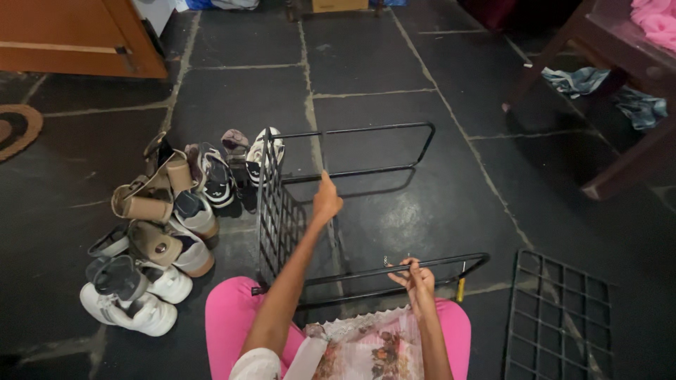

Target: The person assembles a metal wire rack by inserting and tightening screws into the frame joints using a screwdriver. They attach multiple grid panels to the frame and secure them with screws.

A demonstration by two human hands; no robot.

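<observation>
- Down on the dark stone-tile floor (394, 63), your black metal rack frame (352, 211) lies partly assembled in front of your pink-clad knees, one wire-grid panel (276, 214) standing upright on its left side.
- Your left hand (325, 200) rests on the far lower tube near that grid; its grip looks curled around the tube, though how tightly you hold it cannot be told.
- Your right hand (417, 276) has its fingers pinched closed on the near black tube (394, 269), just above your lap.
- A small yellow-handled tool (461, 288) sits by the near tube's right end.
- A loose black wire-grid panel (560, 317) lies flat on the floor to your right, apart from the frame.
- A heap of white, tan and grey shoes (162, 232) is piled to the left, close to the upright grid.
</observation>
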